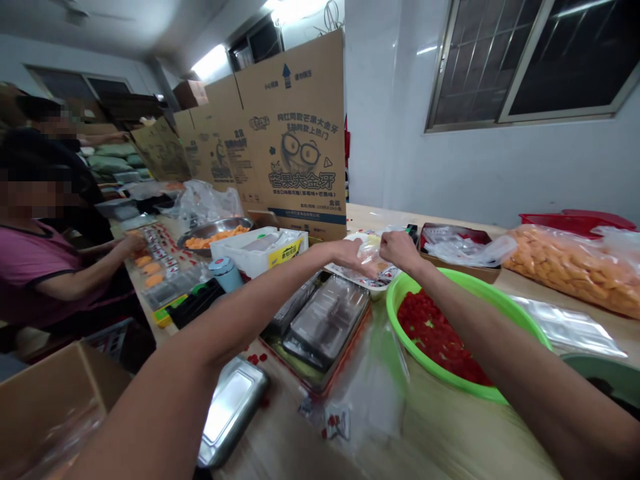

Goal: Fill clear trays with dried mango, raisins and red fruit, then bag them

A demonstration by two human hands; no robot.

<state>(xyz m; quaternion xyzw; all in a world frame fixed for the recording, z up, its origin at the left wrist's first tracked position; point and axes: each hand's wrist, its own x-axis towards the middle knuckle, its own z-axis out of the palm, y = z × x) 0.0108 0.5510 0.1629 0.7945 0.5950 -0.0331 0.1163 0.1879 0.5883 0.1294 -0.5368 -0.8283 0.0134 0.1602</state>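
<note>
My left hand (353,257) reaches over a white tray (377,281) at mid-table, its fingers blurred against a clear plastic bag (369,248). Whether they grip the bag is not clear. Closed at the bag's right side, my right hand (399,249) appears to pinch the plastic. Small wrapped pieces lie in the tray, too blurred to name. Below my right forearm sits a bright green basin (520,320) of small red pieces (440,337). Dark lidded plastic boxes (330,317) rest in a shallow tray (320,387) nearer me.
Tall printed cardboard (295,133) stands behind the table. A bag of orange pieces (575,267) lies right, near silver packs (570,323). At left are a white bin (235,257), a blue cup (225,272), a metal bowl (187,241) and a seated co-worker (40,267); another person stands behind.
</note>
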